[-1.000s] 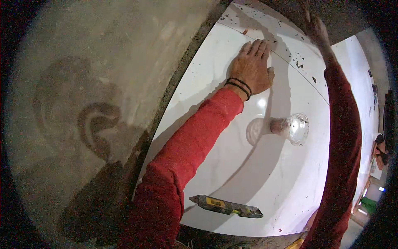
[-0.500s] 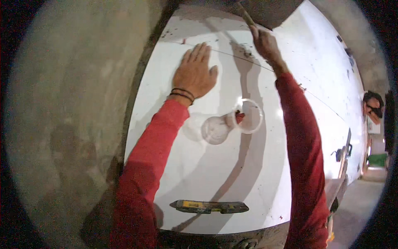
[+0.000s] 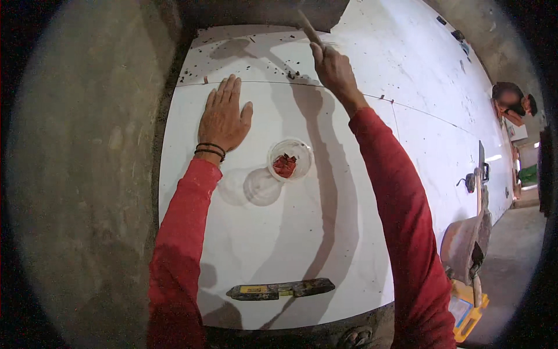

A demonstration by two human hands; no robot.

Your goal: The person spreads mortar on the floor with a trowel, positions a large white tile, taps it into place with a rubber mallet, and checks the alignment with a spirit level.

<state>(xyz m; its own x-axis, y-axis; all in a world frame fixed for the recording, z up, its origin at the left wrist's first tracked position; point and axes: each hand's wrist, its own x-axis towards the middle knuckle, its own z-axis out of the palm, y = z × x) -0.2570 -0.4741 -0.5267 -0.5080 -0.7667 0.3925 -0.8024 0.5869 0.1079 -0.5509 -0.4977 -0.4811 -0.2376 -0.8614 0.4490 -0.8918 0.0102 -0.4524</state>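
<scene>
My left hand (image 3: 224,116) lies flat on a large white tile (image 3: 349,267), fingers stretched toward the thin joint. My right hand (image 3: 336,68) is closed round the light-coloured handle of a wooden-handled tool (image 3: 310,29), raised over the far part of the tiles. The tool's head cannot be made out against the dark surface behind; its shadow on the tile ends in a rounded shape. Right of my left wrist stands a clear plastic tub (image 3: 305,154) with several red plastic pieces (image 3: 285,165) inside. Near my body lies a black and yellow spirit level (image 3: 314,287).
Small red clips (image 3: 206,79) stick up along the joint, with dark crumbs near the far edge. A rough grey wall (image 3: 87,145) runs along the left. At right are a bucket (image 3: 459,247), a yellow container (image 3: 472,317), a trowel (image 3: 482,160) and, farther off, another person (image 3: 510,102).
My view has shifted, so the hands and tub now appear farther left. The tub's red pieces show more clearly. Left hand stays flat; right hand still grips the handle.
</scene>
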